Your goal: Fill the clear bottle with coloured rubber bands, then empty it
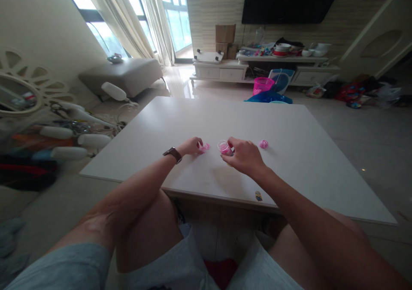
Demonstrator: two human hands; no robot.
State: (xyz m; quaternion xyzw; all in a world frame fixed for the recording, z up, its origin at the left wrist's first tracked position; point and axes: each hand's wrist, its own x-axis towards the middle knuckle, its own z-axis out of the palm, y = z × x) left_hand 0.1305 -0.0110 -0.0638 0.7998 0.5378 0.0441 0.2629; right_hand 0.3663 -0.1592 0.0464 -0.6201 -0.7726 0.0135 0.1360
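My right hand (pixel 242 153) is wrapped round a small clear jar (pixel 224 147) with pink contents, its open mouth tilted toward the left. Left of the jar, my left hand (pixel 192 146) pinches a small translucent pink piece (pixel 204 148) at the tabletop; its exact kind is too small to make out. A round pink lid-like piece (pixel 264 144) lies on the white table (pixel 193 114), to the right of my right hand. A dark-strapped watch sits on my left wrist.
A small cartoon sticker (pixel 258 196) is on the table's near edge. Beyond the far edge are a blue chair-like object (pixel 270 98) and a pink basket (pixel 262 86). White-ended lamp arms (pixel 93 141) crowd the left side.
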